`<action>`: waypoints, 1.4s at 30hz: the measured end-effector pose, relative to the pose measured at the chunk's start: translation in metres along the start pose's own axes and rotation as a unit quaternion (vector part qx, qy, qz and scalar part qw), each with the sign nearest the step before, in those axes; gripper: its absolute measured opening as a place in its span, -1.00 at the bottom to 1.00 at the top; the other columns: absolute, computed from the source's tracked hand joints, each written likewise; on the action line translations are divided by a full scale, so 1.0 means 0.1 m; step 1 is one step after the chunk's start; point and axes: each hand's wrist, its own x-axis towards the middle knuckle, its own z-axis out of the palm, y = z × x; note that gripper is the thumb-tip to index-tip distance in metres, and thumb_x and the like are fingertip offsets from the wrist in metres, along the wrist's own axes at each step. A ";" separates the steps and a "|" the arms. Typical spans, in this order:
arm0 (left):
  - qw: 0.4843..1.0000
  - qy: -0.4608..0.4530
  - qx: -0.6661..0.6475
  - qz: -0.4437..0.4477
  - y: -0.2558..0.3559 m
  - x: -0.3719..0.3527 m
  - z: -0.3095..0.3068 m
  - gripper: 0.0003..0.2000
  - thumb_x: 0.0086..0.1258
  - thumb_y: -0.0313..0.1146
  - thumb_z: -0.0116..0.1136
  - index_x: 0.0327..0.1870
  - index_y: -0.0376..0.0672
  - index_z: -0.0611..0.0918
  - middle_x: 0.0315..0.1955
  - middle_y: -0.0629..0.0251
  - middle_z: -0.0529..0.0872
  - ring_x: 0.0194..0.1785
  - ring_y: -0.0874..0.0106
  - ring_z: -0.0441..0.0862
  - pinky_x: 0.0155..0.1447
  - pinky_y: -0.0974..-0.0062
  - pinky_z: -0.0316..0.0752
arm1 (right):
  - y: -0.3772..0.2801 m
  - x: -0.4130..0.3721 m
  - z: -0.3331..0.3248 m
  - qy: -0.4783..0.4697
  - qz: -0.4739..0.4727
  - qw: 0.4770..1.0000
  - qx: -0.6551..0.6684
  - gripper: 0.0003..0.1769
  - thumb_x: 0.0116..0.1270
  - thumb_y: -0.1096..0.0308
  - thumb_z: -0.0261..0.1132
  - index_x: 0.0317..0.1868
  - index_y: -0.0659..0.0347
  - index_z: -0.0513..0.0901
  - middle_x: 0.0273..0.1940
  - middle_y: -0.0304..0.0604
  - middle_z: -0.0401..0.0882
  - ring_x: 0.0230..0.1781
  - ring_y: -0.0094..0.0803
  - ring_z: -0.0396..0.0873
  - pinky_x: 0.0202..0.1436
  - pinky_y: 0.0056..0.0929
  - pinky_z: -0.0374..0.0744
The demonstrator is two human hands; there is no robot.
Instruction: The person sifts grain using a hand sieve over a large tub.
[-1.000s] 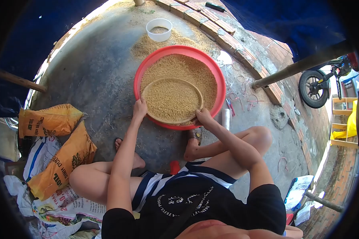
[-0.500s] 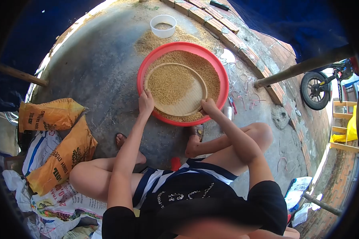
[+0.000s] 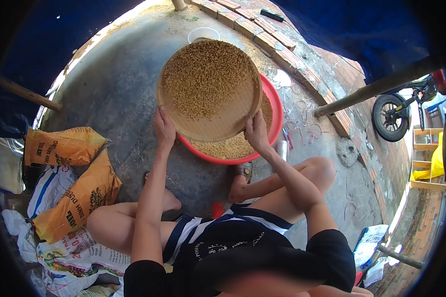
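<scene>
A round woven winnowing tray (image 3: 223,126) is held up above a red basin (image 3: 277,109). Brown unhusked grain (image 3: 203,79) lies across the tray's far and left part, with bare weave showing at its near right. My left hand (image 3: 164,127) grips the rim at the near left. At the near right, my right hand (image 3: 256,131) is closed on the same rim. More grain (image 3: 223,148) shows in the basin below, partly hidden by the tray. Behind the tray's far edge stands a white plastic tub (image 3: 203,33), mostly covered.
Orange and white sacks (image 3: 79,193) lie to my left. A row of bricks (image 3: 277,44) curves along the right, with a wooden pole (image 3: 376,86) and a motorbike wheel (image 3: 391,115) beyond. A metal can (image 3: 282,149) stands beside the basin near my foot.
Both hands have raised the tray from inside the basin to well above it. The grain on it has shifted toward the far side, and the tray now hides much of the basin and tub.
</scene>
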 end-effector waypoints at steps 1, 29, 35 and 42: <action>1.000 -0.001 0.001 -0.002 -0.14 -0.02 0.01 -0.59 0.36 -0.16 -0.35 -0.23 -0.41 0.43 -0.40 -0.14 0.54 -0.25 -0.05 0.45 -0.19 0.25 0.31 | 0.18 -0.01 0.06 -0.001 0.002 1.000 0.000 -0.79 0.22 0.38 -0.06 -0.28 0.40 0.27 -0.65 -0.02 0.44 -0.80 -0.33 0.42 -0.76 -0.38 0.38; 0.959 -0.122 0.178 -0.182 -0.99 -0.33 0.08 -0.58 0.33 -0.20 -0.37 -0.28 -0.43 0.48 -0.39 -0.19 0.54 -0.18 -0.06 0.46 -0.15 0.19 0.32 | 0.43 -0.10 0.07 -0.206 0.318 0.925 0.036 -0.70 0.18 0.39 -0.11 -0.55 0.46 0.41 -0.75 -0.07 0.38 -0.85 -0.40 0.34 -0.81 -0.44 0.30; 1.000 0.002 0.023 -0.011 0.10 0.02 0.00 -0.60 0.35 -0.19 -0.35 -0.31 -0.43 0.45 -0.50 -0.05 0.53 -0.34 0.09 0.49 -0.25 0.32 0.33 | -0.25 0.03 -0.14 -0.095 0.105 0.987 0.072 -0.75 0.22 0.39 -0.12 -0.16 0.39 0.21 -0.62 -0.11 0.37 -0.79 -0.46 0.32 -0.75 -0.50 0.33; 0.990 -0.062 0.096 -0.082 -0.48 -0.04 0.09 -0.58 0.36 -0.18 -0.36 -0.31 -0.43 0.45 -0.49 -0.05 0.54 -0.32 0.16 0.52 -0.23 0.36 0.34 | 0.46 0.04 0.06 -0.073 0.065 0.995 -0.001 -0.77 0.21 0.38 -0.12 -0.23 0.41 0.26 -0.61 -0.09 0.41 -0.79 -0.45 0.35 -0.75 -0.50 0.34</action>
